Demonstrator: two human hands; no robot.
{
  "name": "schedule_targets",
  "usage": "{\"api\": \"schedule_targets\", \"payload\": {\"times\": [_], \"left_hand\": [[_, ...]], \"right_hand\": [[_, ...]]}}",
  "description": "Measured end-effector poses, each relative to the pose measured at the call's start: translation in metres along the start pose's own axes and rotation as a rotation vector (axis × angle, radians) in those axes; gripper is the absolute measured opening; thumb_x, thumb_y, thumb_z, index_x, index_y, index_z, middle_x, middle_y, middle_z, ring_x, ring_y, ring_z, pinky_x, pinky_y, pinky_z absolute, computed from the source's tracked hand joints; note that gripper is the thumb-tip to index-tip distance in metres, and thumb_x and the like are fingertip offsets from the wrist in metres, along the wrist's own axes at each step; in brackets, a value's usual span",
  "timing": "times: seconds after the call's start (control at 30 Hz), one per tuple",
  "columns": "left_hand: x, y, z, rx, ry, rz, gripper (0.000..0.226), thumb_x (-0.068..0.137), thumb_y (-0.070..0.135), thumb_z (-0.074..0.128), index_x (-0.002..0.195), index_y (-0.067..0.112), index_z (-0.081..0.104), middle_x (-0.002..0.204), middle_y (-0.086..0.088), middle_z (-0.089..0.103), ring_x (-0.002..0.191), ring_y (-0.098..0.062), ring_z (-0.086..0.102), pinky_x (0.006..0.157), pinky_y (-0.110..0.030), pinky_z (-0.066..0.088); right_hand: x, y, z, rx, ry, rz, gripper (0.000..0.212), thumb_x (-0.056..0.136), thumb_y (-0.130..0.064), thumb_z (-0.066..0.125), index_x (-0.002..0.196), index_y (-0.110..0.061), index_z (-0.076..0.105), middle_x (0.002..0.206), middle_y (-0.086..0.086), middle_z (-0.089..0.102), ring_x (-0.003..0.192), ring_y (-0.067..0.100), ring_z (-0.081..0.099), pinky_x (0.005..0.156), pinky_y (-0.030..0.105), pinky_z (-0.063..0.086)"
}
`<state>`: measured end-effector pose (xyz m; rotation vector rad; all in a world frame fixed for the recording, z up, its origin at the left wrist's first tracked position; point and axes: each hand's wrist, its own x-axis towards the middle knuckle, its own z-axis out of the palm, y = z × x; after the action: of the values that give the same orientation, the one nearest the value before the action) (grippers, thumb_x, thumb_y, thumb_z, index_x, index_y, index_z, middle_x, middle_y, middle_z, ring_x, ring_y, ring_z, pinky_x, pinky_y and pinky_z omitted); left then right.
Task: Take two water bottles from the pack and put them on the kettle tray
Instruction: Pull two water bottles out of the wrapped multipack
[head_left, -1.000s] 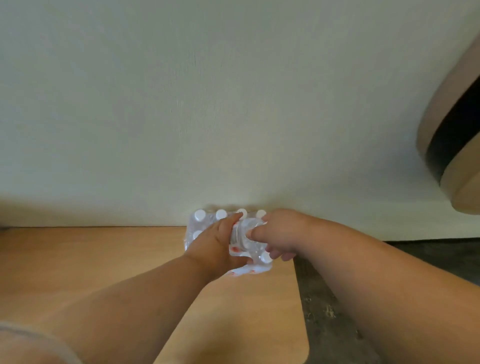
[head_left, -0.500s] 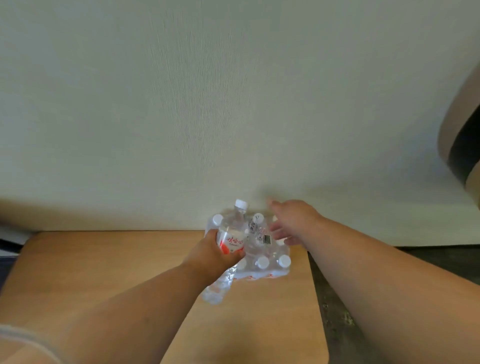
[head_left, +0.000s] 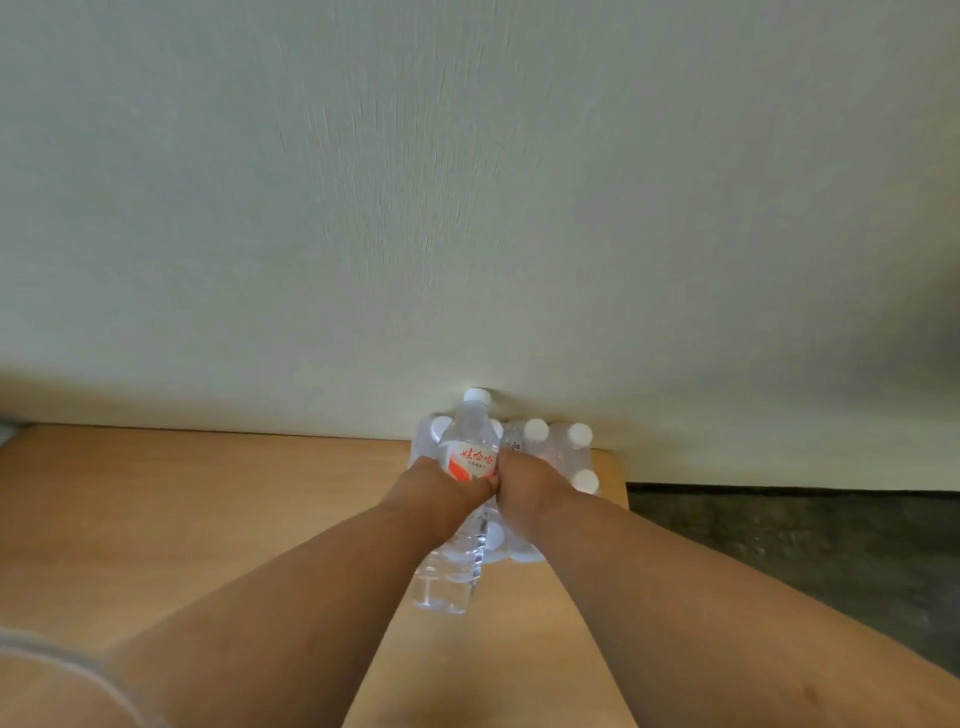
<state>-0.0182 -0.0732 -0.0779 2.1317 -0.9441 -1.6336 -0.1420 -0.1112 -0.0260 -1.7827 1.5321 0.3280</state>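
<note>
One bottle is out of the pack so far, by my reckoning, and the kettle tray is nowhere in view. Largest before me is the pale wall (head_left: 467, 208), filling the far side. Below it runs the wooden tabletop (head_left: 182, 519), ending at the right, where dark floor (head_left: 779, 545) shows beyond its edge. At the far right end of that table, pushed against the wall, sits the shrink-wrapped pack of water bottles (head_left: 563, 457), white caps up; I judge it is parked there so the wall braces it while I pull.

My left hand (head_left: 436, 491) is closed around the water bottle (head_left: 467, 457) at its red-and-white label, holding it clear of the pack with the cap toward the wall and the base tilted back to me, which keeps it out of the way.

My right hand (head_left: 524, 483) reaches into the pack just beside the left, fingers curled down among the caps; whether it has closed on a second bottle I cannot tell, since the hand hides them.
</note>
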Motion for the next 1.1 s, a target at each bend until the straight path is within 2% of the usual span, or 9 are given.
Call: {"api": "schedule_targets", "payload": {"times": [0.1,0.23,0.37,0.43,0.53,0.63,0.87,1.0,1.1], "left_hand": [[0.002,-0.003,0.002,0.009,0.008,0.007,0.059,0.066,0.065,0.080,0.105,0.023,0.064,0.087,0.001,0.073,0.077,-0.016,0.071,0.059,-0.029,0.053],[-0.001,-0.001,0.002,0.023,-0.006,0.013,0.060,0.062,0.074,0.077,0.095,0.028,0.057,0.083,0.004,0.070,0.075,-0.013,0.069,0.056,-0.028,0.052],[-0.002,0.001,0.002,0.055,0.007,-0.006,0.071,0.061,0.075,0.076,0.106,0.024,0.055,0.087,0.004,0.068,0.080,-0.017,0.070,0.075,-0.038,0.063],[-0.002,0.001,0.003,0.041,0.012,-0.001,0.071,0.060,0.074,0.077,0.105,0.025,0.053,0.086,0.005,0.068,0.081,-0.017,0.070,0.081,-0.041,0.063],[0.000,0.000,0.004,0.052,0.021,0.000,0.070,0.063,0.071,0.078,0.108,0.023,0.055,0.086,0.006,0.066,0.085,-0.019,0.071,0.084,-0.044,0.063],[0.001,-0.001,0.002,0.054,0.016,-0.006,0.074,0.062,0.070,0.077,0.114,0.020,0.058,0.087,0.005,0.068,0.085,-0.019,0.071,0.085,-0.044,0.063],[-0.004,0.004,0.001,0.047,-0.008,-0.018,0.072,0.057,0.074,0.076,0.103,0.025,0.053,0.086,0.004,0.068,0.087,-0.021,0.071,0.085,-0.041,0.062],[-0.005,0.005,0.000,0.052,-0.004,-0.019,0.069,0.060,0.071,0.078,0.104,0.020,0.060,0.086,0.000,0.071,0.082,-0.020,0.072,0.080,-0.038,0.062],[-0.005,0.006,0.001,0.079,-0.003,-0.006,0.058,0.062,0.071,0.076,0.091,0.025,0.058,0.083,0.001,0.070,0.079,-0.019,0.072,0.079,-0.038,0.062]], "right_hand": [[0.010,0.004,0.005,-0.143,-0.028,0.061,0.023,0.088,-0.024,0.045,0.091,-0.015,0.066,0.093,0.008,0.068,0.086,0.025,0.059,0.079,0.032,0.045],[0.016,0.008,0.000,-0.702,-0.115,0.135,0.032,0.086,-0.031,0.048,0.116,-0.026,0.057,0.124,0.005,0.056,0.118,0.028,0.045,0.092,0.043,0.035],[0.028,0.011,0.003,-0.805,-0.125,0.171,0.036,0.085,-0.037,0.051,0.121,-0.029,0.055,0.130,0.000,0.054,0.122,0.025,0.043,0.095,0.041,0.033],[0.037,0.009,0.003,-0.754,-0.144,0.224,0.033,0.085,-0.038,0.052,0.116,-0.028,0.058,0.126,-0.001,0.058,0.119,0.023,0.048,0.093,0.037,0.035],[0.045,0.004,0.001,-0.563,-0.159,0.287,0.031,0.080,-0.039,0.057,0.106,-0.024,0.059,0.105,0.001,0.066,0.099,0.023,0.060,0.086,0.034,0.046],[0.043,0.004,0.004,-0.361,-0.136,0.324,0.027,0.076,-0.038,0.061,0.098,-0.021,0.058,0.089,0.003,0.066,0.084,0.024,0.062,0.085,0.038,0.049],[0.021,0.011,0.007,-0.307,-0.036,0.269,0.016,0.083,-0.039,0.045,0.081,-0.028,0.056,0.091,-0.001,0.066,0.093,0.025,0.060,0.092,0.043,0.042],[-0.007,0.017,-0.013,-0.154,0.079,0.210,0.033,0.077,-0.053,0.043,0.093,-0.031,0.062,0.090,-0.005,0.068,0.084,0.021,0.061,0.082,0.036,0.048],[-0.040,0.026,-0.032,0.010,0.133,0.137,0.015,0.080,-0.047,0.051,0.088,-0.037,0.060,0.087,-0.006,0.066,0.069,0.011,0.057,0.054,0.021,0.043]]}}
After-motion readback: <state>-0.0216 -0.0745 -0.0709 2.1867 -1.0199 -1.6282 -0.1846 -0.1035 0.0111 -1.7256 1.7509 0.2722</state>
